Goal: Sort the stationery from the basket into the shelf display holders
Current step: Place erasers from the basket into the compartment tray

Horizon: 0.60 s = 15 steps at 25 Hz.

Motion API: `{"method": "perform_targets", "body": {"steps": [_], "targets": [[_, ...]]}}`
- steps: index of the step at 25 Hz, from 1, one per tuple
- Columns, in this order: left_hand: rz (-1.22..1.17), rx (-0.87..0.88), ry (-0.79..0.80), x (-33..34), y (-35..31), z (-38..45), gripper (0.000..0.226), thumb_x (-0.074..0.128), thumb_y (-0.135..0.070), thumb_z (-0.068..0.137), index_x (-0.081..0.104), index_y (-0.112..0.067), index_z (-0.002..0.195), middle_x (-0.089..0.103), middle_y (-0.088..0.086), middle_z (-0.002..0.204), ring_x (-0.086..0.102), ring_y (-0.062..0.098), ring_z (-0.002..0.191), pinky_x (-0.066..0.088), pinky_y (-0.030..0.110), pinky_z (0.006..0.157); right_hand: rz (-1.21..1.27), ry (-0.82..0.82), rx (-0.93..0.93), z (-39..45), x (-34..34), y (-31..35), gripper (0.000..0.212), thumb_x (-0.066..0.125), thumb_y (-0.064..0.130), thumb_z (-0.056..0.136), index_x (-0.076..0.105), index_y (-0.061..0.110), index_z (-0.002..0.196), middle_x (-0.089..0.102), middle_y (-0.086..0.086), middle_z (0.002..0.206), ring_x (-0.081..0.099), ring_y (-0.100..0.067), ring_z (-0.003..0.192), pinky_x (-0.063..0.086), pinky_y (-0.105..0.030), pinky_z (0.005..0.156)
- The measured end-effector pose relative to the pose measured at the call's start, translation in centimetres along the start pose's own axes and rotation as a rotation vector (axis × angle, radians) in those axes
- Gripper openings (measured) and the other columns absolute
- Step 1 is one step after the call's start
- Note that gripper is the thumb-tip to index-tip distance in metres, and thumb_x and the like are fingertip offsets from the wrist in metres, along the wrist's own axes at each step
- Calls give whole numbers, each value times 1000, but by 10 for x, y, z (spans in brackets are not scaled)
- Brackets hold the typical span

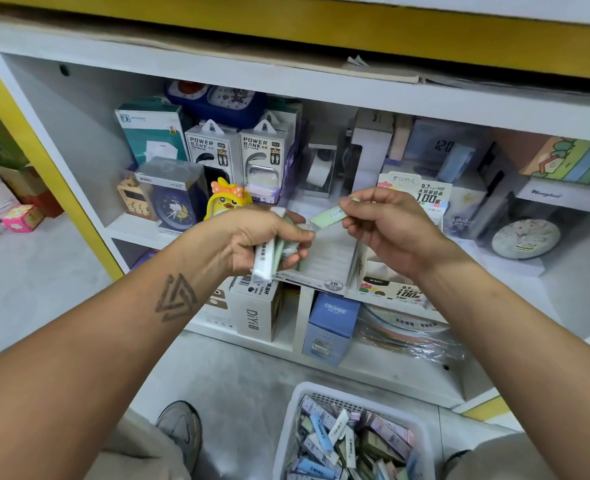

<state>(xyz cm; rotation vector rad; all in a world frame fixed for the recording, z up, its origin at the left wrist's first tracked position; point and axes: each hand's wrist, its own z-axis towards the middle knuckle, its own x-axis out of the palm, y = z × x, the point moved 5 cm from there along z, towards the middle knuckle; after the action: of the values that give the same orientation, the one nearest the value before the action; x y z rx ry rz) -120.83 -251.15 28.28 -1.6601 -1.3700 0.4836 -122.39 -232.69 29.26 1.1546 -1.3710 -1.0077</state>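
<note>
Left hand [269,237] curled round a bunch of slim cases [265,258], white and pale green, held before the shelf; right hand [387,223] pinching one green case [328,216] between thumb and fingertips, just above the white holder [321,268] marked 2B. Beside that on the right, a second holder [390,285] printed 100. Down on the floor, a white basket [293,427] heaped with more cases, well below both hands.
</note>
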Motion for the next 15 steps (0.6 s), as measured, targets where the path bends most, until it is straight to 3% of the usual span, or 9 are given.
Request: {"method": "perform_targets", "body": {"steps": [3, 6, 9, 11, 13, 15], "targets": [[-120, 61, -65, -4, -6, 0, 20, 65, 3, 85, 57, -10, 98, 63, 14, 79, 64, 18, 53, 52, 22, 42, -76, 95, -8, -4, 7, -5, 12, 70, -7, 85, 67, 2, 91, 70, -14, 75, 73, -26, 68, 60, -28, 64], [-148, 126, -183, -9, -9, 2, 33, 66, 9, 83, 54, -11, 106, 64, 12, 70, 63, 18, 49, 50, 22, 40, -322, 187, -103, -9, 15, -8, 13, 76, 0, 85, 70, 2, 97, 73, -9, 77, 73, -21, 71, 61, -29, 69], [-140, 149, -253, -10, -8, 4, 37, 67, 14, 80, 54, -9, 106, 61, 17, 74, 60, 18, 45, 49, 22, 39, -832, 237, -348, -14, 27, -7, 22, 83, 18, 82, 74, 12, 101, 72, 3, 87, 66, -10, 80, 57, -29, 79], [-136, 140, -253, -9, -6, 4, 36, 66, 14, 80, 53, -9, 104, 59, 16, 73, 59, 18, 45, 49, 21, 39, -1178, 234, -509, -16, 37, -7, 27, 79, 31, 85, 74, 17, 107, 65, 6, 94, 61, -13, 89, 51, -33, 83], [-129, 130, -222, -8, -5, 5, 27, 66, 11, 82, 54, -9, 97, 58, 14, 71, 59, 17, 45, 49, 21, 39, -1346, 242, -616, -15, 45, -5, 20, 72, 27, 89, 73, 18, 106, 57, 5, 92, 56, -18, 90, 46, -33, 80], [-132, 126, -189, -8, -8, 4, 16, 65, 6, 86, 55, -7, 86, 57, 14, 71, 60, 17, 46, 50, 21, 40, -1341, 176, -652, -11, 42, -4, 6, 63, 13, 88, 68, 13, 92, 55, 1, 84, 58, -25, 83, 48, -36, 75]]}}
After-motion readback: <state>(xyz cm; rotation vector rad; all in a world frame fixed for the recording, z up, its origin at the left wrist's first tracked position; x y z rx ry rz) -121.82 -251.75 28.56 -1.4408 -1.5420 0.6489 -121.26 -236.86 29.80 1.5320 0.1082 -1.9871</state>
